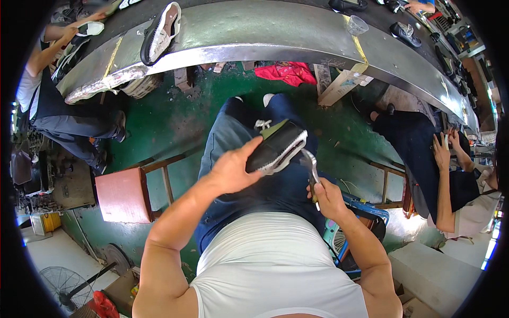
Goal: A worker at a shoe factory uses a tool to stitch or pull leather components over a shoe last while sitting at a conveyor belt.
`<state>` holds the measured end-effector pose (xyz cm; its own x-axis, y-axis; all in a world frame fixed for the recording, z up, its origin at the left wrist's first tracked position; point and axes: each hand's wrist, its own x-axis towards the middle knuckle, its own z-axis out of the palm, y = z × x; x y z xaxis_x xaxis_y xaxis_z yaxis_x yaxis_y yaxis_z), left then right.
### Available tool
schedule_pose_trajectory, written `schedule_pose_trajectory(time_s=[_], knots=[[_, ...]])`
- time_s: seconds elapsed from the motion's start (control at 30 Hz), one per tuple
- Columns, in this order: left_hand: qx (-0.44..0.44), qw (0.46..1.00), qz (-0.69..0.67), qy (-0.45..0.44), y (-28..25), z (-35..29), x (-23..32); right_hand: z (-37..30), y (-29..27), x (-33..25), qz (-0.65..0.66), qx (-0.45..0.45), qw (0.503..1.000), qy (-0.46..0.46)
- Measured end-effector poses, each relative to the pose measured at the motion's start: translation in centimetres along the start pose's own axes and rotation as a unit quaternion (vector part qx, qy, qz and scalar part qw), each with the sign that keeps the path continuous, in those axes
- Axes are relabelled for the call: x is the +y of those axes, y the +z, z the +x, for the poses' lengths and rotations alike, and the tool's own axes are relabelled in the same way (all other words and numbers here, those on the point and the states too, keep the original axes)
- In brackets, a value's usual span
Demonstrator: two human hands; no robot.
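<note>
My left hand (233, 167) grips a black shoe upper (273, 146) above my lap, its thumb and fingers closed on either side. The shoe is tilted, with a green part inside the opening, white lace ends at the top and a pale, jagged lower edge. Closed around the handles of a pair of metal pincers (313, 172) is my right hand (330, 199). Their curved head points up toward the shoe's pale edge, close to it; whether they touch cannot be told.
Ahead runs a metal-edged bench (249, 32) with a black-and-white shoe (162, 34) on its rim and a clear cup (357, 25). A red cloth (286, 73) lies beneath. People sit at left and right. A pinkish stool (123, 196) and a fan (61, 286) are at left.
</note>
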<state>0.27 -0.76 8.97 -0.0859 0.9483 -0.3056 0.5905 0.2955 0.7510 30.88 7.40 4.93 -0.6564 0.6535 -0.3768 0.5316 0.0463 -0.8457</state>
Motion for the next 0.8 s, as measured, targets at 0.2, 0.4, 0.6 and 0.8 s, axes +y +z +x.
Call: schedule_pose_trajectory(time_s=[0.2, 0.4, 0.6, 0.8], knots=[[-0.028, 0.953, 0.091, 0.289, -8.3, 2.9, 6.1, -0.2, 0.6, 1.8, 0.16, 0.051, 0.985, 0.047], [-0.005, 0.999, 0.021, 0.026, -3.9, 11.8, 5.6, -0.4, 0.3, 0.9, 0.093, 0.046, 0.993, 0.052], [-0.063, 0.805, -0.571, -0.147, 5.7, 13.1, -3.2, -1.0, -0.2, 0.6, -0.016, 0.035, 0.999, -0.001], [-0.081, 0.832, -0.508, -0.206, 4.9, 14.0, -1.4, -0.6, -1.3, -0.8, -0.048, -0.03, 0.998, 0.026]])
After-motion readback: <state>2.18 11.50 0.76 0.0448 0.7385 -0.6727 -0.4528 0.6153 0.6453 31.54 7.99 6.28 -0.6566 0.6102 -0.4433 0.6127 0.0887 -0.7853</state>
